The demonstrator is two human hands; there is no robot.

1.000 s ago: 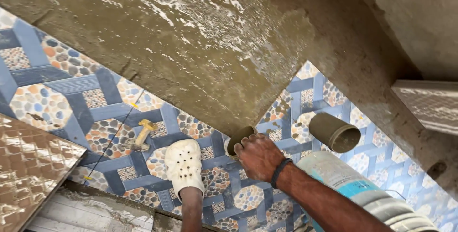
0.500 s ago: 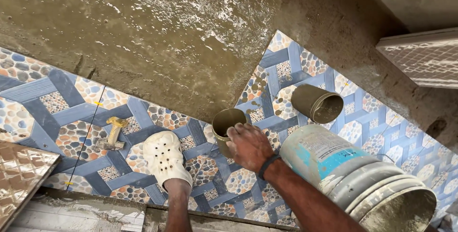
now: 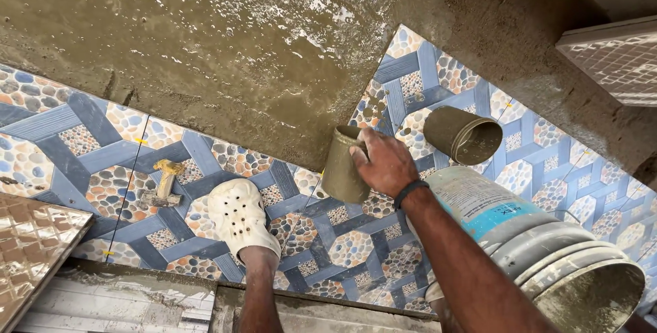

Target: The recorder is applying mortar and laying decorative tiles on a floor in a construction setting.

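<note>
My right hand (image 3: 387, 163) grips the rim of a mud-smeared cup (image 3: 343, 165) and holds it upright just above the patterned floor tiles (image 3: 82, 134), at the edge of a wet grey mortar bed (image 3: 205, 39). A black band circles that wrist. A second dirty cup (image 3: 464, 134) lies on its side on the tiles just right of the hand. My left hand is out of view. My foot in a white perforated clog (image 3: 239, 215) stands on the tiles to the left of the cup.
A large grey bucket (image 3: 540, 251) tips at the lower right beside my arm. A small hammer (image 3: 164, 181) lies on the tiles at left. Loose brown tiles sit at the lower left (image 3: 31, 244) and upper right (image 3: 612, 59).
My right hand has closed on the cup and raised it clear of the tiles, toward the mortar edge. The view has shifted, bringing the bucket further into the picture.
</note>
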